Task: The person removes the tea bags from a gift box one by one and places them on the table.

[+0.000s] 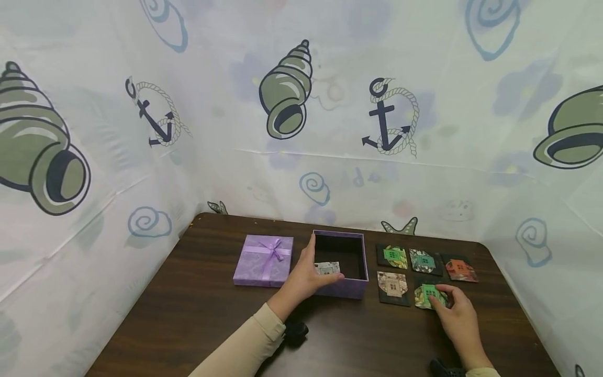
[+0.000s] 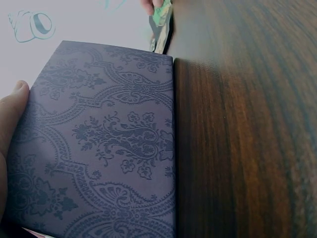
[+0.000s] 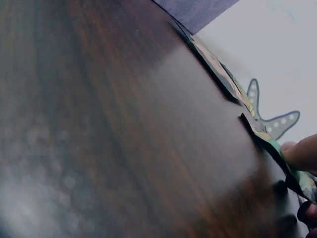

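Note:
An open purple box [image 1: 341,289] with a dark inside stands mid-table. My left hand [image 1: 303,275] rests on its near left corner, fingers straight along the left side and thumb over the front rim. A grey-and-white packet [image 1: 328,267] shows inside the box, partly hidden by that hand. My right hand [image 1: 456,313] pinches a green packet [image 1: 427,296] with a house-like print between thumb and fingers, at the near right of the table. In the left wrist view, the box's embossed front wall [image 2: 114,139] fills much of the picture.
The purple lid [image 1: 249,266] with a ribbon bow lies left of the box. Right of the box lie a green packet [image 1: 394,256], a teal packet [image 1: 425,261], a red packet [image 1: 460,269] and a beige packet [image 1: 393,287]. A patterned cloth wall [image 1: 339,183] stands behind the table.

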{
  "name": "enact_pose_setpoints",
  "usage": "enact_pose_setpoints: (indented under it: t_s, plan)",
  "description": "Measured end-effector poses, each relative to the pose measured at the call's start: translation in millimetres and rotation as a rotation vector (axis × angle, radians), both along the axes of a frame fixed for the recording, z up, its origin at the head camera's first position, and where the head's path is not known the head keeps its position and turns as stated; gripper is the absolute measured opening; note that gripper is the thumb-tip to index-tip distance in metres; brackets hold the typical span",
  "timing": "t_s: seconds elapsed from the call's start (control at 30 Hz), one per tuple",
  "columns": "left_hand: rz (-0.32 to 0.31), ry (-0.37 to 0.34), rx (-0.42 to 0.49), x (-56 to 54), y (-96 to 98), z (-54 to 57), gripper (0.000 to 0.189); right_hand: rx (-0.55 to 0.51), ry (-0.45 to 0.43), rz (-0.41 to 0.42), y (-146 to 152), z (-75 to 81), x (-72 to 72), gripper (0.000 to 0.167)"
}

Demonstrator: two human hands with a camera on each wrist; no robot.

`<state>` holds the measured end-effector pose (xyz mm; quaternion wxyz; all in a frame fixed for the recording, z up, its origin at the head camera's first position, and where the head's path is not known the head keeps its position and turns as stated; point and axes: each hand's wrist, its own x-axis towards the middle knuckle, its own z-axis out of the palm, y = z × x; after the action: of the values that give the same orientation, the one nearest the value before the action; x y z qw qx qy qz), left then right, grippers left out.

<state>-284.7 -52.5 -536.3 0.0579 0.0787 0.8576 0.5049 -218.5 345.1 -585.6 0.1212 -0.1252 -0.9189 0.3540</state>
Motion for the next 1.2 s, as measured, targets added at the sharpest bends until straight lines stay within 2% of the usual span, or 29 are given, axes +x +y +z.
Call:
enact_pose_setpoints:
  t_s: [0.27,0.5,0.63,0.9,1.03,1.2]
  plan:
    - [-0.002,-0.006,0.007,1.1,0.4,2.5,0.144,0.040,0.006,0.041,0.6,-1.0,1.3,0.040]
    - [0.004,-0.008,0.006,1.8,0.0,-1.4,0.144,0.046,0.002,0.016,0.6,-5.7,1.9,0.033]
    - [0.007,-0.005,0.006,0.8,0.4,-2.0,0.144,0.087,0.025,0.027,0.0,-4.9,1.7,0.031]
    - [0.004,-0.007,0.018,-1.0,1.1,3.0,0.144,0.097,0.077,0.027,-1.0,-0.9,1.5,0.032]
    - [0.005,-0.015,0.020,-1.0,0.7,2.5,0.144,0.066,0.063,0.003,-2.0,-0.3,1.3,0.032]
    - [0.002,-0.014,0.014,-0.6,0.6,2.6,0.143,-0.038,0.067,-0.073,-3.5,-0.9,2.2,0.028]
